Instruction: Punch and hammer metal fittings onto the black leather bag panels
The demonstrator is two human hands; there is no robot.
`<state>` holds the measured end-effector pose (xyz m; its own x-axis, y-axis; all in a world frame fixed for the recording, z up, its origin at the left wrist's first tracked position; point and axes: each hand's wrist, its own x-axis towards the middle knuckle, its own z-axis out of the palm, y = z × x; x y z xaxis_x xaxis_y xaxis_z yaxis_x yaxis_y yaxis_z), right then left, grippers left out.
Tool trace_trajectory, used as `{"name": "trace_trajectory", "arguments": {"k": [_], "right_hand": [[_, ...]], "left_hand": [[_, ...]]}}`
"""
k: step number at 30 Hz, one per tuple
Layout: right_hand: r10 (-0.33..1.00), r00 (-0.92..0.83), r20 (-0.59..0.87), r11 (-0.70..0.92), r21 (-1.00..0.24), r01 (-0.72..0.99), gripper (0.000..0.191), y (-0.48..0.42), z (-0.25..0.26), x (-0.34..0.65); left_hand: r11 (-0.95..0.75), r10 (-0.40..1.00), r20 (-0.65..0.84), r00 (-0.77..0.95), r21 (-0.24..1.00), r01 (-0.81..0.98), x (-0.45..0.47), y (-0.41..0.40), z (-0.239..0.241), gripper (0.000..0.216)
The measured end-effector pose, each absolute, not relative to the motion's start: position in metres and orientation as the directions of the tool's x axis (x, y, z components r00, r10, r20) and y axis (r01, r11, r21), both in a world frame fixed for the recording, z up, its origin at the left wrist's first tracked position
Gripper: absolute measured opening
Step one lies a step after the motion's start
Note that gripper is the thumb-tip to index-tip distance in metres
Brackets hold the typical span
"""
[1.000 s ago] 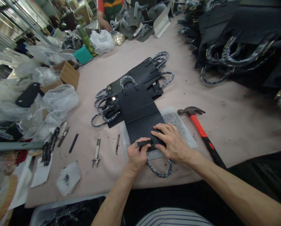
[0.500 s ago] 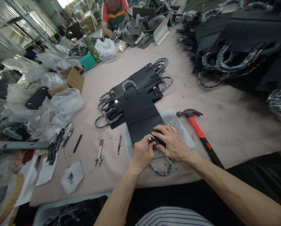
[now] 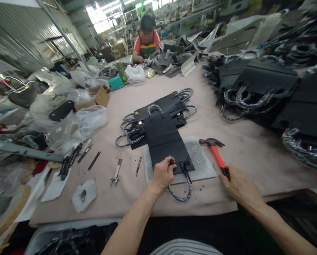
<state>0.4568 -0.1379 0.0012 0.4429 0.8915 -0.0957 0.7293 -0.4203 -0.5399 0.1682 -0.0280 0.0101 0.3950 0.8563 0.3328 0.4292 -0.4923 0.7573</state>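
Left hand [image 3: 163,174]: grip closed on tool [image 3: 170,159], over near end of panel [image 3: 167,150]. Right hand [image 3: 240,184]: on hammer [image 3: 217,154], right of panel; cannot tell if grip closed. Panel partly on slab [image 3: 202,161].

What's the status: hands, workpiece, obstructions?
Left hand grips small tool over black panel; right hand around hammer. Panel lies partly on pale slab. Wrapped loop at panel's near edge; no obvious obstruction.

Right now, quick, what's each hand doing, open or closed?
Left hand: closed, holding a small tool at the black bag piece.
Right hand: closed around the handle of the hammer.
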Motion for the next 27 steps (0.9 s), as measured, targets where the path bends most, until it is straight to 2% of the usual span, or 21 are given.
{"name": "trace_trajectory", "arguments": {"k": [2, 4, 6, 8, 9, 11, 13, 15, 17, 19, 24, 25, 27], "right_hand": [[0.899, 0.374, -0.227, -0.409, -0.737, 0.538, 0.021, -0.132, 0.012, 0.455], [0.892, 0.26, -0.37, -0.436, -0.855, 0.279, 0.021, -0.124, 0.03, 0.447], [0.841, 0.238, -0.486, -0.511, -0.858, 0.056, 0.021, -0.119, 0.053, 0.436], [0.807, 0.292, -0.513, -0.528, -0.848, -0.032, 0.028, -0.118, 0.079, 0.424], [0.828, 0.334, -0.451, -0.492, -0.87, 0.043, 0.035, -0.119, 0.091, 0.419], [0.914, 0.351, -0.206, -0.328, -0.882, 0.338, 0.045, -0.121, 0.113, 0.412], [0.97, 0.238, 0.056, -0.112, -0.764, 0.636, 0.046, -0.123, 0.129, 0.408], [0.978, 0.074, 0.195, 0.053, -0.575, 0.816, 0.046, -0.123, 0.138, 0.407], [0.977, -0.059, 0.203, 0.141, -0.423, 0.895, 0.045, -0.121, 0.146, 0.405], [0.973, -0.109, 0.204, 0.176, -0.348, 0.921, 0.045, -0.12, 0.156, 0.403], [0.882, 0.08, 0.464, 0.156, -0.447, 0.881, 0.04, -0.123, 0.176, 0.396], [0.88, 0.073, 0.469, 0.159, -0.436, 0.886, 0.04, -0.124, 0.174, 0.396], [0.93, -0.045, 0.364, 0.19, -0.373, 0.908, 0.043, -0.127, 0.166, 0.399]], "left_hand": [[-0.488, 0.861, 0.338, 0.381, 0.763, 0.424, 0.168, -0.027, 0.008, 0.017], [-0.486, 0.862, 0.34, 0.376, 0.765, 0.423, 0.168, -0.026, 0.007, 0.016], [-0.481, 0.865, 0.331, 0.378, 0.763, 0.433, 0.168, -0.026, 0.006, 0.016], [-0.474, 0.868, 0.318, 0.382, 0.761, 0.442, 0.168, -0.025, 0.006, 0.016], [-0.473, 0.868, 0.315, 0.384, 0.76, 0.446, 0.168, -0.025, 0.006, 0.016], [-0.477, 0.865, 0.316, 0.389, 0.755, 0.449, 0.167, -0.025, 0.006, 0.015], [-0.482, 0.864, 0.319, 0.39, 0.751, 0.452, 0.167, -0.025, 0.006, 0.014], [-0.481, 0.865, 0.317, 0.389, 0.745, 0.461, 0.167, -0.025, 0.005, 0.015], [-0.479, 0.866, 0.31, 0.393, 0.74, 0.473, 0.167, -0.024, 0.005, 0.015], [-0.481, 0.864, 0.305, 0.401, 0.736, 0.477, 0.167, -0.024, 0.004, 0.015], [-0.489, 0.856, 0.307, 0.415, 0.74, 0.462, 0.166, -0.024, 0.003, 0.014], [-0.489, 0.856, 0.306, 0.417, 0.74, 0.462, 0.166, -0.024, 0.003, 0.015], [-0.49, 0.856, 0.306, 0.417, 0.736, 0.466, 0.167, -0.024, 0.003, 0.016]]}}
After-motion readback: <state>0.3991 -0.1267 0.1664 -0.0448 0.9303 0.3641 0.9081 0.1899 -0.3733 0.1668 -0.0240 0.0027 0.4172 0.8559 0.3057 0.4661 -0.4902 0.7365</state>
